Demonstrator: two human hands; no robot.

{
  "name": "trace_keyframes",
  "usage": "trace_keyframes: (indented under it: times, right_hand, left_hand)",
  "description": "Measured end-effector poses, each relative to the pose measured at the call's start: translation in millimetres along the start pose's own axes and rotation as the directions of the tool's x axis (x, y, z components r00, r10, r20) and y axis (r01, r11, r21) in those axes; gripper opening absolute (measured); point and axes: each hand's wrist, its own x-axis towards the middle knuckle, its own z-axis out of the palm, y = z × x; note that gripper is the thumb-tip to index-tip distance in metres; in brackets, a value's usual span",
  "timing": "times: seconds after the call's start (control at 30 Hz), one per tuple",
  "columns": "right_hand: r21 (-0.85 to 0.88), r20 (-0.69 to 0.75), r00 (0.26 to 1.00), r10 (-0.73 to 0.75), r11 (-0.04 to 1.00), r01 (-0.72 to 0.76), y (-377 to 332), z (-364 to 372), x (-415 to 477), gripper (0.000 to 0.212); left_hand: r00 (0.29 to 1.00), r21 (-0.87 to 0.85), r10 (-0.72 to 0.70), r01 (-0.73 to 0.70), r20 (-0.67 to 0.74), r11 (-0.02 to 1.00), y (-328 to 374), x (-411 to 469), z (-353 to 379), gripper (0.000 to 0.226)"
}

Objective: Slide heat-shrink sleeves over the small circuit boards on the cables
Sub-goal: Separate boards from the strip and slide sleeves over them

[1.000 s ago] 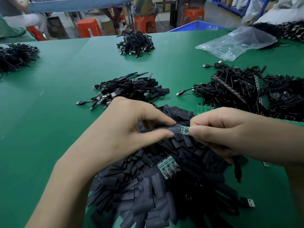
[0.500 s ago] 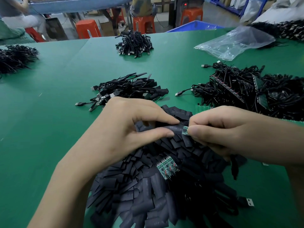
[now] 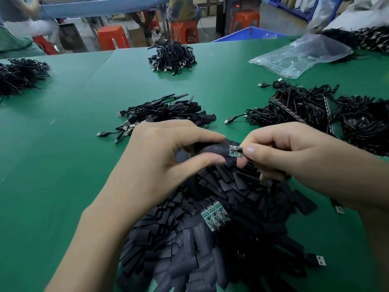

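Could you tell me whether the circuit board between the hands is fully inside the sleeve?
Partly out: the green board shows beyond the mouth of the black sleeve, between the left hand and right hand.

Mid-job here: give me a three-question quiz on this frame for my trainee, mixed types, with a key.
1. True or false: the left hand pinches a black sleeve.
2. The small board held by the right hand is: A fully covered; B partly showing at the sleeve's mouth; C nowhere near a sleeve.
3. Fill in: the loose green boards lie on a pile of ____.
Key: 1 true; 2 B; 3 sleeves.
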Motion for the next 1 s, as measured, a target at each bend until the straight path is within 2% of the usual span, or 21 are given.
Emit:
trace_keyframes:
  times: [0.7, 0.87, 1.0]
  right_hand:
    - [-0.125, -0.034, 0.988, -0.150, 0.982, 0.144, -3.6, -1.6, -4.9, 0.026]
    - [-0.078, -0.060, 0.987, -0.150, 0.986, 0.146, -4.5, 3.1, -1.6, 0.023]
    - [0.074, -0.110, 0.984, -0.142, 0.986, 0.151, -5.1, 1.8, -2.0, 0.022]
  left_hand:
    - [0.986, 0.001, 0.138, -0.138, -0.089, 0.990, 3.3, 1.1, 11.8, 0.013]
    - [0.989, -0.002, 0.111, -0.112, -0.093, 0.994, 5.5, 1.5, 11.6, 0.013]
    - [0.980, 0.025, 0.096, -0.093, -0.172, 0.995, 6.2, 3.0, 5.9, 0.015]
